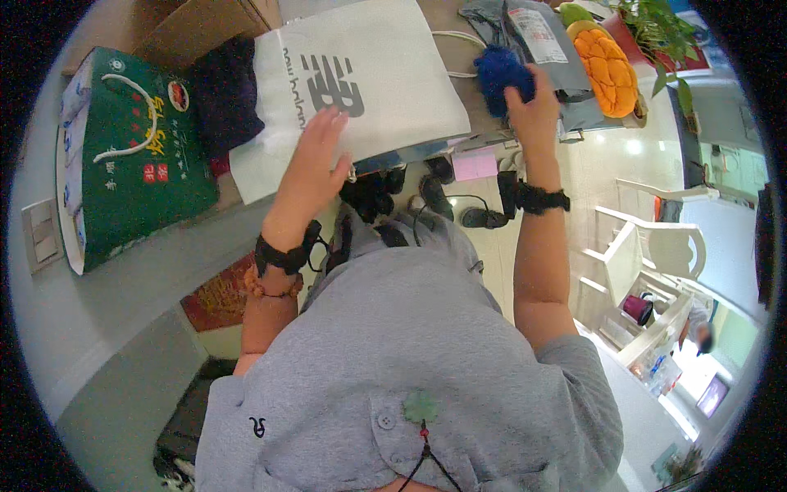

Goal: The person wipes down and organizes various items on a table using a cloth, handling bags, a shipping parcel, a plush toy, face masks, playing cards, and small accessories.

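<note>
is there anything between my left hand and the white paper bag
No. Your left hand lies flat on the white paper bag with nothing visible between them. Your right hand is apart, gripping a blue fuzzy thing.

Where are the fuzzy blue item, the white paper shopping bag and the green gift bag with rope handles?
fuzzy blue item [498,75]: head view, its left side beside the right hand.
white paper shopping bag [393,74]: head view, flat face.
green gift bag [135,176]: head view, front panel.

The right hand [534,105] covers part of the blue fuzzy thing [498,75], the white paper bag [385,74] hides the bench [246,205] beneath it, and the grey mailer [537,37] runs off the top edge.
</note>
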Demonstrator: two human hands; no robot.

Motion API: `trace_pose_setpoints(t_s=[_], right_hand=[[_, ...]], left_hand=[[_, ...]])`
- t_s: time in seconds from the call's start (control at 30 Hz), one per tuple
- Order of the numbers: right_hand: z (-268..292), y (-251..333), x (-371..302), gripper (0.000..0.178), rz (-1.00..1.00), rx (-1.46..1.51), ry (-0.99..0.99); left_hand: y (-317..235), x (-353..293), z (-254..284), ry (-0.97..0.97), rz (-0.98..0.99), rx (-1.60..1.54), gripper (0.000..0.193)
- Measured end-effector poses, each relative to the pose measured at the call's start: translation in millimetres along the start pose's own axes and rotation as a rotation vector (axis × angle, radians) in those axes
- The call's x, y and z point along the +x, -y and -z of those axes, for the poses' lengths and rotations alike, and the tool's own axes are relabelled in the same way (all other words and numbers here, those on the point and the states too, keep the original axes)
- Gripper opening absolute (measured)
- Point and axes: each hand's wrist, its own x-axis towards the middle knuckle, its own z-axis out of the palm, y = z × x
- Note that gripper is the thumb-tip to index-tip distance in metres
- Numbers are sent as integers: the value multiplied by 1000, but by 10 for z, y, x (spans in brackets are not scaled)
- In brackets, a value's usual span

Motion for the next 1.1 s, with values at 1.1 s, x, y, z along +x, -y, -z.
trace_pose_setpoints(t_s=[1.1], right_hand=[[747,-1105,610,71,-23,-459,135]], left_hand=[[-1359,924,-879,-256,385,-606,49]])
